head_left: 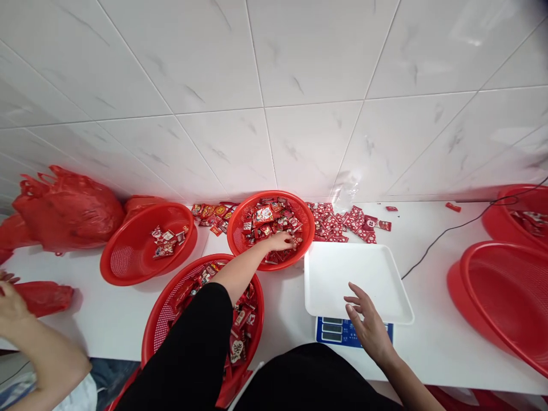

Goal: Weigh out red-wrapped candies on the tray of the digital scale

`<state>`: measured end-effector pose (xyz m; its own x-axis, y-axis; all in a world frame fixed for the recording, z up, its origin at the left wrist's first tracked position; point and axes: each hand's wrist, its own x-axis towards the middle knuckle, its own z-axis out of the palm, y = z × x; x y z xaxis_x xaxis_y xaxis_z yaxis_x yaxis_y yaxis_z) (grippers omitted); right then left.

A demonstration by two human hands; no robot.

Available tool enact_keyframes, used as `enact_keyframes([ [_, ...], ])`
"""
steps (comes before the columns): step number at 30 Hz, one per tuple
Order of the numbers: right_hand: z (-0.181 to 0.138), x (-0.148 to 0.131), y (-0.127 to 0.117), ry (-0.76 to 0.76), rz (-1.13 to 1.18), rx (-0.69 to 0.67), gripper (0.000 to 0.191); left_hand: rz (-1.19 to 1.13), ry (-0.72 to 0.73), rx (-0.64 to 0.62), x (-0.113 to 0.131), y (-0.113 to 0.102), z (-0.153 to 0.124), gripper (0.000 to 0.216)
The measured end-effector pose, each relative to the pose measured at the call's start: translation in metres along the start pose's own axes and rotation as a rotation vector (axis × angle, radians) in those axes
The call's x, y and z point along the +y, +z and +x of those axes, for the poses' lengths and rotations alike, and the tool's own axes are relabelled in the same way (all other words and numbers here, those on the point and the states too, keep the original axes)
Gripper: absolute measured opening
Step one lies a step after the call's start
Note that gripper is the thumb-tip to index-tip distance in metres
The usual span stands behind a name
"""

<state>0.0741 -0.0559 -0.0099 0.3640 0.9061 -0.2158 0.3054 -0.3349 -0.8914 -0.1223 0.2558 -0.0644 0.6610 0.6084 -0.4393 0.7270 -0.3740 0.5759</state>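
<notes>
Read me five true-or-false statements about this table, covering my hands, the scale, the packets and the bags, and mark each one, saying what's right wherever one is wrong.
1. Your left hand reaches in among the packets of a red basket near the wall. True.
2. Your right hand is inside a basket too. False: your right hand is open, over the near edge of the white tray.
3. Loose packets lie between the wall and the tray. True.
4. The large plastic bag on the left is blue. False: the bag is red.
5. Another person's hand shows at the left edge. True.
</notes>
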Motion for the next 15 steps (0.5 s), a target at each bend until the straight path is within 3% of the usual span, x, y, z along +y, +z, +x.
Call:
enact_keyframes([
  [2, 0.004, 0.001, 0.001, -0.002, -0.005, -0.022, 0.051, -0.017, -0.075, 0.043, -0.009, -0.007, -0.011, 0.047],
  [5, 0.01, 0.002, 0.001, -0.042, -0.021, -0.066, 0.05, 0.07, -0.262, 0.114, -0.018, -0.013, -0.022, 0.084],
  [8, 0.014, 0.005, 0.0, -0.088, -0.033, -0.092, 0.049, 0.111, -0.407, 0.044, -0.012, -0.005, -0.019, 0.11],
  [11, 0.014, 0.005, -0.002, -0.095, -0.04, -0.084, 0.049, 0.092, -0.49, 0.041, 0.001, 0.011, -0.008, 0.113],
  [13, 0.011, 0.004, -0.003, -0.094, -0.044, -0.079, 0.049, 0.073, -0.54, 0.102, 0.008, 0.021, -0.003, 0.111],
  [15, 0.007, 0.003, -0.005, -0.087, -0.043, -0.075, 0.048, -0.008, -0.499, 0.202, 0.009, 0.027, -0.001, 0.104],
])
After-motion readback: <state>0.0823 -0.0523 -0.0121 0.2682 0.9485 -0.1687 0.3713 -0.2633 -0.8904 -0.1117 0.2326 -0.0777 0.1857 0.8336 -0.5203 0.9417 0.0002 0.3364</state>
